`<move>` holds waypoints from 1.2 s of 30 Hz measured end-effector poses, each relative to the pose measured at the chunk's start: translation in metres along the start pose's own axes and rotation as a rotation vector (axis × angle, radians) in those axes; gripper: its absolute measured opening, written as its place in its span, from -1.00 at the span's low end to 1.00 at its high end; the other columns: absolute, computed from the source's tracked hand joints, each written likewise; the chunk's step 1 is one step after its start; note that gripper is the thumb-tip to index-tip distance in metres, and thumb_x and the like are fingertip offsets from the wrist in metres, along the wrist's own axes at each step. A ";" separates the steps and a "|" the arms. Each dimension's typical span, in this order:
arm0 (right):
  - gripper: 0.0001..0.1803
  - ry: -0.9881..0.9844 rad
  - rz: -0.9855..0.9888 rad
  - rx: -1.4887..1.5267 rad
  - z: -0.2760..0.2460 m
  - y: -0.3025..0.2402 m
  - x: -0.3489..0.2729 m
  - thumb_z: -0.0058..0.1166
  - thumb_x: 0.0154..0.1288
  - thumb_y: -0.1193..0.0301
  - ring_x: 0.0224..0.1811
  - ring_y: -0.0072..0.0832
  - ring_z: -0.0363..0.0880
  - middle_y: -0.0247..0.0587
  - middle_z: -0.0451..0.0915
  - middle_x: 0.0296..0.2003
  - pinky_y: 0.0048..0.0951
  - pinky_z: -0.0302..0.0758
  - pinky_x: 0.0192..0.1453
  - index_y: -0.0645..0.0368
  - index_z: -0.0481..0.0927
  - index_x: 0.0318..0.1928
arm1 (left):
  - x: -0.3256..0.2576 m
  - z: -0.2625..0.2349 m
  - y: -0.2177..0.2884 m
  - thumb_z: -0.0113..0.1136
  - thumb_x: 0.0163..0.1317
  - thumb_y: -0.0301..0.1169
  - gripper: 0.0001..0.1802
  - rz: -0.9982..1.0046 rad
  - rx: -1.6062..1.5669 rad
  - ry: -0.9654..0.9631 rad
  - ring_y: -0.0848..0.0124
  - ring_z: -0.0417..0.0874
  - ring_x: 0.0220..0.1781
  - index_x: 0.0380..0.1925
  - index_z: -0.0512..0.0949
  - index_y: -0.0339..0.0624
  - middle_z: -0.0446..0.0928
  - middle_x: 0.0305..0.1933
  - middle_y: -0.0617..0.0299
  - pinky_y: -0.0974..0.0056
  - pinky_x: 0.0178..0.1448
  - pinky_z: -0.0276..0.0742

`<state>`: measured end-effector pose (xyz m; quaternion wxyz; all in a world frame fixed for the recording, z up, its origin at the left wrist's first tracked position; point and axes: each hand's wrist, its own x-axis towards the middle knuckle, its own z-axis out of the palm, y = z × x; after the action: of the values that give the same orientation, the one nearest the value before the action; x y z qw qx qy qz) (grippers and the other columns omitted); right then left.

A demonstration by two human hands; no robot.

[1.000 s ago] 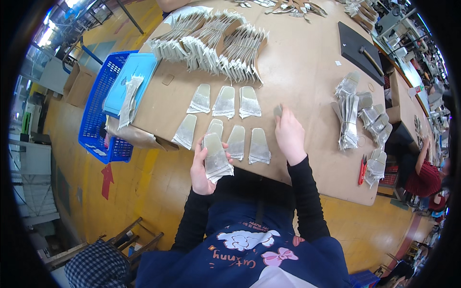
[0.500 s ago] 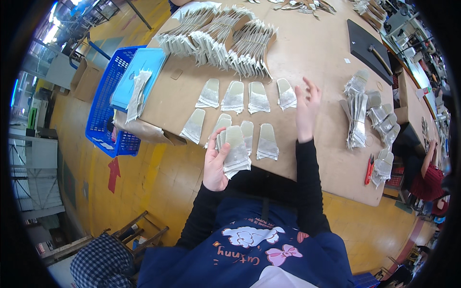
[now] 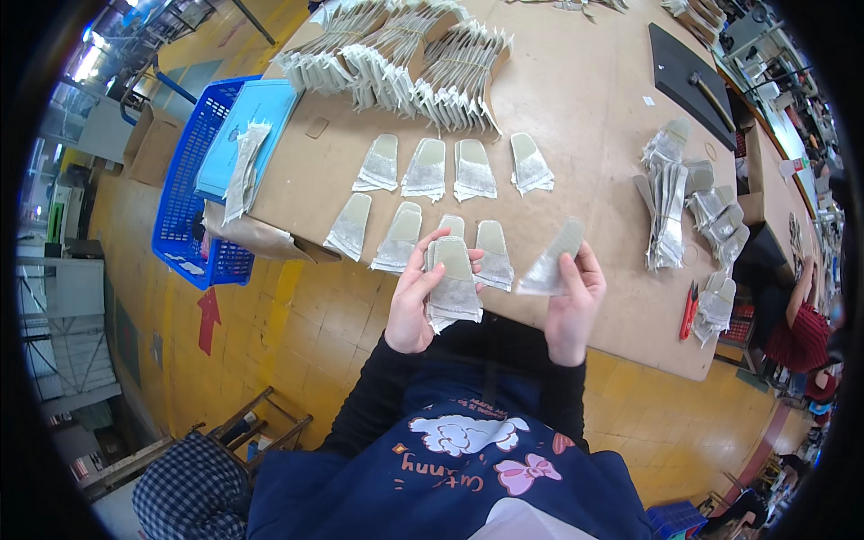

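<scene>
Fingers pinching, your left hand (image 3: 414, 313) holds a stack of tapered cream-and-grey sheets (image 3: 455, 290), your right hand (image 3: 576, 306) a matching piece (image 3: 549, 263), near the flat tan counter (image 3: 594, 117)'s front edge. Eight similar piles (image 3: 423, 171) lie placed; held ones remain.

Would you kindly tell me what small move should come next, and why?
Perhaps the right hand should lower its tapered piece onto the table right of the near row, since that spot looks bare and the left hand holds a stack.
</scene>
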<state>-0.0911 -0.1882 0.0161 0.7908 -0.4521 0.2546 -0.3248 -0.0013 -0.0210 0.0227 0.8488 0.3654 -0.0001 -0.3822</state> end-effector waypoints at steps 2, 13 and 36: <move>-0.62 -0.016 0.133 0.042 -0.008 -0.012 -0.007 0.10 0.31 0.54 0.00 -0.56 0.56 -0.18 0.60 -0.01 -0.50 0.44 0.12 0.39 0.49 0.12 | 0.000 0.002 -0.001 -0.15 0.42 -0.45 -0.50 -0.016 -0.020 -0.003 0.16 0.58 0.11 0.35 0.13 -0.16 0.44 0.17 -0.21 0.08 0.16 0.56; -0.69 -0.300 0.088 -0.350 0.023 0.024 -0.047 0.04 0.38 0.52 -0.13 -0.55 0.48 -0.25 0.48 -0.11 -0.54 0.44 -0.01 0.31 0.44 0.10 | -0.005 0.009 -0.024 0.07 0.38 -0.48 -0.56 0.231 0.422 0.072 0.41 0.56 0.05 0.23 0.28 -0.15 0.53 0.08 0.08 0.30 0.15 0.48; -0.38 -0.076 -0.278 -1.478 -0.028 0.022 0.015 0.15 0.24 0.47 0.23 -0.13 0.24 0.05 0.34 0.16 -0.25 0.21 0.35 0.19 0.33 0.32 | -0.003 -0.005 -0.004 -0.06 0.43 -0.47 -0.48 0.071 -0.045 0.017 0.19 0.53 0.21 0.35 0.13 -0.29 0.39 0.28 -0.14 0.11 0.21 0.56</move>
<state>-0.0945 -0.2065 -0.0184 0.2415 -0.9040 0.3194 -0.1502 -0.0042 -0.0182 0.0179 0.8698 0.3490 0.0030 -0.3486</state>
